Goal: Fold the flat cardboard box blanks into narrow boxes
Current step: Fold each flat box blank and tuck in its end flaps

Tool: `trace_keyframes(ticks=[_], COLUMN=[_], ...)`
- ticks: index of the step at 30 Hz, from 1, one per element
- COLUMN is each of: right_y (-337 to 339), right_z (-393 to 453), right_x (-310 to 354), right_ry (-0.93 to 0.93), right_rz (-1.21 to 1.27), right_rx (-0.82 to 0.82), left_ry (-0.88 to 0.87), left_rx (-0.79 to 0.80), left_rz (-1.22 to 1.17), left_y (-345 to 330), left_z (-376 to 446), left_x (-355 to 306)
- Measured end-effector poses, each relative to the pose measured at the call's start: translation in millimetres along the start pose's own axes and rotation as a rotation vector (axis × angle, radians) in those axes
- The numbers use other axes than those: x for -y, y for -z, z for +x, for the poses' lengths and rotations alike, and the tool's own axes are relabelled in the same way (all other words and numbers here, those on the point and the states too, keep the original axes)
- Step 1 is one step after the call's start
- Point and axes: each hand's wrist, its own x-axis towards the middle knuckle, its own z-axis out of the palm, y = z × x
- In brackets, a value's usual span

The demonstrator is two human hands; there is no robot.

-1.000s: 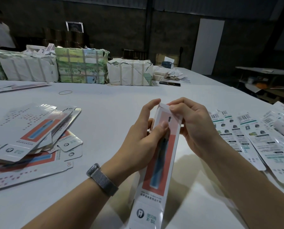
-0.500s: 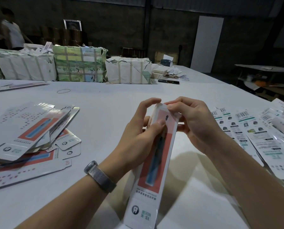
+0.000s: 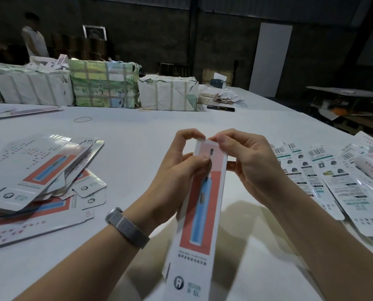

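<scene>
Narrow glossy cardboard box (image 3: 199, 211) between hands (image 3: 213, 166)

Dim hall, bright white table (image 3: 138, 131); soft shadows under arms; wide-angle edges bowed, slightly soft.

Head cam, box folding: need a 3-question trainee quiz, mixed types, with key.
1. True or false: the narrow box lies flat on the white table with no hand on it.
2. Multiple choice: the pile of flat blanks lies on which side of the person? A) left B) right C) behind the wrapped bundles
3. Fill in: the left hand and right hand both work at the box's ____ end, away from the person.

Key
1. False: both hands hold it up off the table.
2. A; the strips with barcodes lie on the right.
3. Far (top) end, where the fingertips pinch its edge.
</scene>
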Motion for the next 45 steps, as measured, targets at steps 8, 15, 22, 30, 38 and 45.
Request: trace_keyframes(ticks=[8, 15, 22, 30, 38, 45], right_y=[-2.7, -16.4, -19.2, 32.0, 214.7, 279.2], right_z=[-1.7, -6.4, -11.0, -13.1, -31.1, -52.5], right_x=[-0.8, 1.2, 6.0, 39.2, 63.7, 9.1], right_ry=[-0.301, -0.281, -0.279, -0.148, -0.634, -0.784], right_rz=[0.463, 0.250, 0.015, -0.744, -1.231, -1.587], right_rx=[0.048, 0.096, 0.191, -0.036, -0.393, -0.532], left_ry=[-0.108, -0.087, -0.069, -0.022, 0.080, 0.201], left_rx=[-0.117, -0.308, -0.358, -0.209, -0.214, -0.208], left_rz=[0.130, 0.107, -0.062, -0.220, -0.008, 0.056], left_y=[-3.5, -2.7, -1.0, 0.1, 21.8, 24.6], left_z=[0.6, 3.3, 1.9, 11.2, 27.3, 38.2], left_x=[-1.4, 0.9, -7.9, 0.8, 13.3, 17.8])
